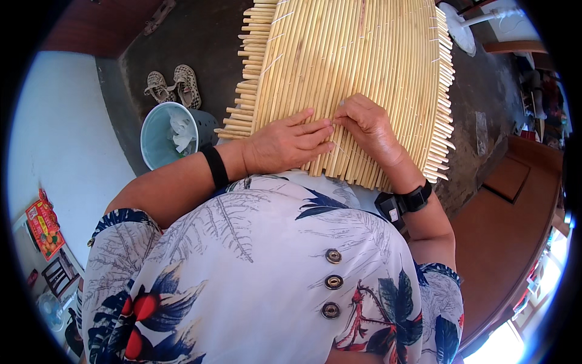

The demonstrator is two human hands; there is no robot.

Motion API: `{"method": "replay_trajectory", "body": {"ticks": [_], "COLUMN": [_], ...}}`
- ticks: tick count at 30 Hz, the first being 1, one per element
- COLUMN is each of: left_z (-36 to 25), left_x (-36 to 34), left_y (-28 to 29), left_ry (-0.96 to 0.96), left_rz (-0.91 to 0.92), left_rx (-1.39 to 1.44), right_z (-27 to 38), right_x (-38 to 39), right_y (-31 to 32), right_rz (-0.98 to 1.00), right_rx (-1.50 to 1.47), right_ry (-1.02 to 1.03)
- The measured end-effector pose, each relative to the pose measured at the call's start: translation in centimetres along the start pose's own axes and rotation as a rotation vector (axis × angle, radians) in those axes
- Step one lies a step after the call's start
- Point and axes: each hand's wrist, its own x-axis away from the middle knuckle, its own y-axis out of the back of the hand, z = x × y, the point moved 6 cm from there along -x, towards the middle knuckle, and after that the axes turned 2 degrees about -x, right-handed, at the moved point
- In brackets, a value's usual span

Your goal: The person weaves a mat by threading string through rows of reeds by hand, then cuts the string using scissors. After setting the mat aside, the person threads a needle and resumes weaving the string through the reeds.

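Note:
A mat of pale yellow stalks (339, 67) lies in front of me, its near edge close to my body. One layer of stalks runs away from me, and the ends of a crosswise layer jut out at both sides. Short white stitches of thread show on it. My left hand (291, 141) rests flat on the near part of the mat, fingers stretched out to the right. Just right of those fingertips, my right hand (365, 124) is pinched close to the stalks. Whatever lies between its fingertips is too small to make out.
Left of the mat stands a light blue bucket (147, 141) with white crumpled plastic (182, 130) inside. Behind it, a pair of checkered shoes (187, 85) sits on the dark floor. A brown wooden piece of furniture (491, 242) is at my right. A white stand base (458, 30) is at the far right.

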Motion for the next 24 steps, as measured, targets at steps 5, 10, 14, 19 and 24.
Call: {"method": "replay_trajectory", "body": {"ticks": [5, 10, 14, 19, 24], "left_z": [0.1, 0.0, -0.2, -0.2, -0.4], "left_x": [0.0, 0.4, 0.2, -0.1, 0.0], "left_y": [-0.1, 0.0, 0.0, 0.1, -0.2], "left_ry": [-0.008, -0.003, -0.004, -0.012, 0.016], "left_rz": [-0.019, -0.027, 0.038, -0.007, -0.049], "left_rx": [0.011, -0.008, -0.01, -0.039, -0.046], "right_z": [1.0, 5.1, 1.8, -0.2, -0.3], "right_x": [0.3, -1.3, 1.0, 3.6, 5.5], "right_y": [0.3, 2.7, 1.3, -0.8, -3.0], "right_rz": [-0.06, -0.072, -0.121, -0.514, -0.636], "right_rx": [0.041, -0.13, -0.594, -1.233, -1.502], "right_ry": [0.082, 0.061, -0.298, -0.612, -0.697]}}
